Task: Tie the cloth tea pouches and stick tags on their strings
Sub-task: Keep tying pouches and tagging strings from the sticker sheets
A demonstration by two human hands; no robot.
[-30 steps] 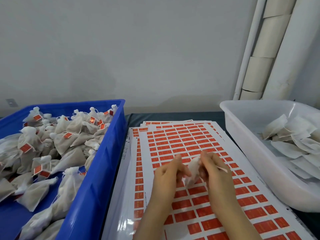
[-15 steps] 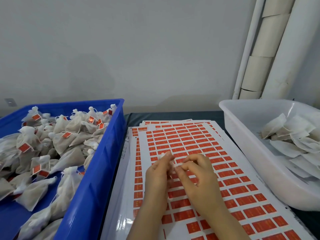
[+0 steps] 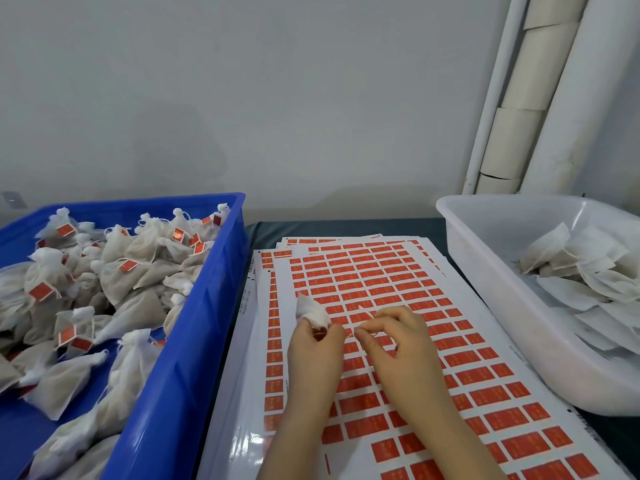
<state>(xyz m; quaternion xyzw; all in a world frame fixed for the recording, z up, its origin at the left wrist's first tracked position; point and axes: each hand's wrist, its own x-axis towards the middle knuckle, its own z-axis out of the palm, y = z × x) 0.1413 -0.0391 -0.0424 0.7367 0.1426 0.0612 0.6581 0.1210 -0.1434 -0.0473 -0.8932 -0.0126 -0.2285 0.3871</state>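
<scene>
My left hand (image 3: 317, 351) pinches a small white cloth tea pouch (image 3: 311, 311) by its neck, the gathered top sticking up above my fingers. My right hand (image 3: 398, 341) pinches the pouch's thin string (image 3: 365, 315), which runs between the two hands. Both hands hover over a stack of white sheets with rows of orange-red tag stickers (image 3: 374, 282). Most of the pouch's body is hidden inside my left hand.
A blue crate (image 3: 194, 327) on the left holds several tied pouches with orange tags. A white plastic tub (image 3: 491, 285) on the right holds flat untied pouches. Grey wall behind, white pipes and cardboard rolls (image 3: 519, 98) at the back right.
A second ago both hands held the pouch together at the middle. Now the left hand has carried the pouch left and the right hand has drawn the string out to the right.
</scene>
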